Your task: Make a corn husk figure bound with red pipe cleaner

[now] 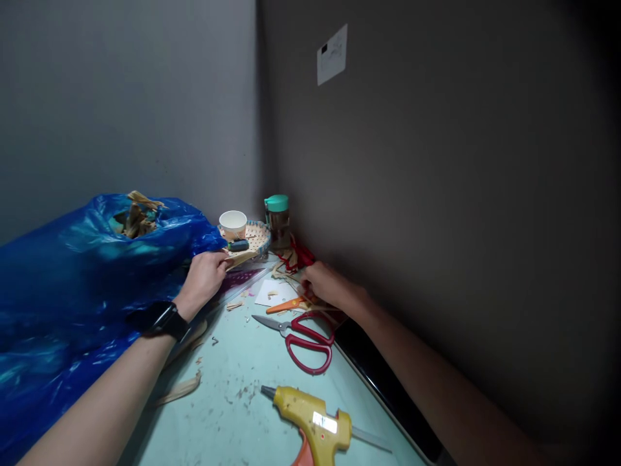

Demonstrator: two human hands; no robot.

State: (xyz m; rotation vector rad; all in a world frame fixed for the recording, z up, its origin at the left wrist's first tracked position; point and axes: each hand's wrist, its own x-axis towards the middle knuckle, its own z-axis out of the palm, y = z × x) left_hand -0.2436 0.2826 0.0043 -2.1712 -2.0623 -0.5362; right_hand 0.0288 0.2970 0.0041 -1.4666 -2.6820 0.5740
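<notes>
My left hand [204, 279], with a black watch at its wrist, is closed around one end of a pale dried husk strip [244, 257]. That strip points right, in front of a woven basket [264, 237]. Further right, my right hand [326, 283] has its fingers curled down by the wall, among thin dried strips and above orange scissors [286, 304]; what its fingertips pinch, if anything, is hidden. Nearer me lie red-handled scissors [310, 343], open, and a yellow glue gun [310, 417] with a glue stick in its back.
A blue plastic bag [63, 291] of dried husks fills the left side. A paper cup [233, 224] stands in the basket beside a small dark object. A teal-lidded bottle [278, 223] stands in the corner. A black flat device [383, 382] lies along the right wall.
</notes>
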